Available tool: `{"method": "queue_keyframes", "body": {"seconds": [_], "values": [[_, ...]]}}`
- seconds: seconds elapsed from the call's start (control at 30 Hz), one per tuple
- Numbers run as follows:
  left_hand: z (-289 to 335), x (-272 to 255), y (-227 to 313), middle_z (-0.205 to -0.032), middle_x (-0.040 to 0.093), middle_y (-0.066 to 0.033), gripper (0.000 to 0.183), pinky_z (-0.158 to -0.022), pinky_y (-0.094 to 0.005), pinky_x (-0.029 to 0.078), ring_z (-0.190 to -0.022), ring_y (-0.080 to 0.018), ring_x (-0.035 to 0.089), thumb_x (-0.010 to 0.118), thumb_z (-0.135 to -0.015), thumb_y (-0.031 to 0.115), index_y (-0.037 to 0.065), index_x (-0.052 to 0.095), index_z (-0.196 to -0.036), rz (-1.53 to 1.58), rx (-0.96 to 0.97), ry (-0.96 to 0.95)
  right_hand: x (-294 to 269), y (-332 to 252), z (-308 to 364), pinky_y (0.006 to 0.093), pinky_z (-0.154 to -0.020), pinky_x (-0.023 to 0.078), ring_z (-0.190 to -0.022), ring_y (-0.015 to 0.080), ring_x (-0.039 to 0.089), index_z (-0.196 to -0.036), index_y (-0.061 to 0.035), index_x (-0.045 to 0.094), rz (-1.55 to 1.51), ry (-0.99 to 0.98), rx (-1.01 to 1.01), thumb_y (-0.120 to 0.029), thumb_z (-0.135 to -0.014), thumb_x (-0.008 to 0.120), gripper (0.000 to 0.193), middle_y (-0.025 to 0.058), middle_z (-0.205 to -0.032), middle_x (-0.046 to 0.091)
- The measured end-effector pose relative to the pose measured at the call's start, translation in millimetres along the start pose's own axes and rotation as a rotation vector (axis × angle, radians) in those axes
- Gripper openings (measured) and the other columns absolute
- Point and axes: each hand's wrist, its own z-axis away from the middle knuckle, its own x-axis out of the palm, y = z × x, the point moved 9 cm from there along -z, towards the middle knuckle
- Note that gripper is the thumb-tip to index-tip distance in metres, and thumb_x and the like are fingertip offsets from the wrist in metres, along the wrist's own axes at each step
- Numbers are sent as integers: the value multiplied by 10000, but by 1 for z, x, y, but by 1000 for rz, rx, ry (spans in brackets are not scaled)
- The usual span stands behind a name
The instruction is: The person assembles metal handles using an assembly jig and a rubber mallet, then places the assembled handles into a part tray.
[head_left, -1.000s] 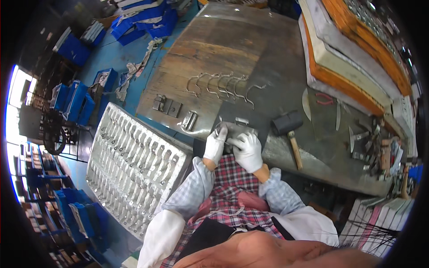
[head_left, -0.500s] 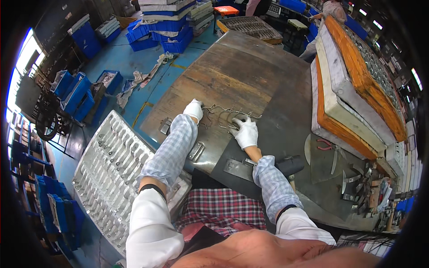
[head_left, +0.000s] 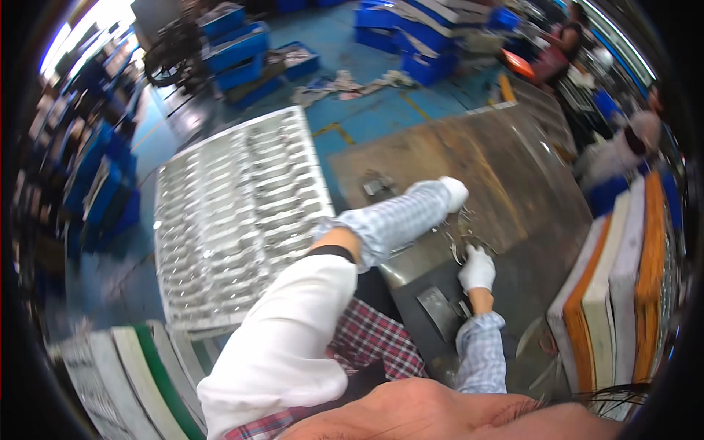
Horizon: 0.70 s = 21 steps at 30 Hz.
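Note:
My left hand (head_left: 455,194), in a white glove, reaches across the worn metal-topped table (head_left: 422,150). Motion blurs its fingers, and the sleeve hides part of them. Just beneath it lies a tangle of thin bent metal wires (head_left: 465,229), curved like hooks. My right hand (head_left: 478,271), also gloved in white, is at the near end of this tangle, its fingers closed around some of the wires. How many it grips is too blurred to count. Both forearms wear pale checked sleeve covers.
A large light tray with rows of shiny metal parts (head_left: 242,220) stands left of the table. Flat metal blocks (head_left: 440,312) and a small clamp-like piece (head_left: 375,185) lie on the tabletop. Upright panels (head_left: 609,286) lean at the right. Blue crates (head_left: 235,55) and people are beyond.
My view has swung left, bringing the whole tray in and shifting the table rightward. Both hands stay near the wires; the picture is more blurred now.

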Motion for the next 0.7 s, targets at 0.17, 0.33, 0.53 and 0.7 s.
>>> {"method": "queue_keyframes", "body": {"seconds": [0.17,0.33,0.53,0.7], "values": [[94,-53,-11,-850,679,-170,274,-734,-417,523,-807,-344,658,603,-710,204,79,701,-934,126,-75,121,15,-2,-10,426,-844,491,-1018,341,594,-1113,-110,586,7,-102,-68,-40,-734,563,386,169,-1110,600],[271,-121,-78,-860,672,-182,330,-753,-420,520,-814,-343,652,632,-735,225,67,663,-1023,309,-262,360,24,14,-18,433,-853,486,-987,325,614,-1079,-173,653,93,-239,-83,-145,-782,527,324,130,-1085,638],[488,-89,-202,-861,663,-196,319,-710,-354,542,-793,-303,670,683,-768,164,15,620,-1043,385,-672,692,-4,28,-22,326,-519,457,-556,189,606,-928,-70,666,-387,-309,24,-30,-772,486,241,100,-699,642],[565,8,-274,-847,686,-114,322,-654,-279,534,-718,-160,666,645,-818,66,19,580,-1130,678,-907,1045,-31,-9,-28,265,-489,413,-551,101,543,-861,4,633,-746,-266,-36,55,-755,458,211,39,-654,587]]}}
